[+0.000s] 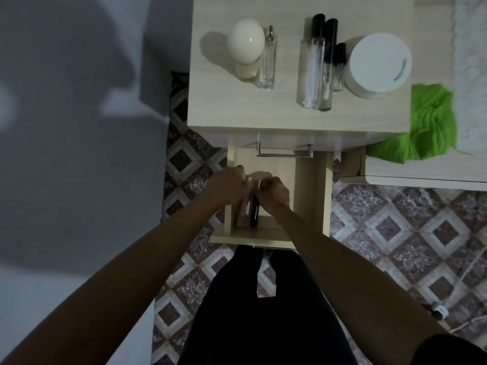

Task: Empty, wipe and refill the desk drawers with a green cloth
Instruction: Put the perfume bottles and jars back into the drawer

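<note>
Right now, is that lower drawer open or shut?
Open: the lower drawer is pulled out past the upper handle, and both hands reach inside.

Bottles [317, 64] on desk [287, 111], above open drawer [308, 196]

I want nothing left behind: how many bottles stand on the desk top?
5: egg-capped bottle and slim clear bottle at left; three black-capped bottles beside the white jar.
</note>
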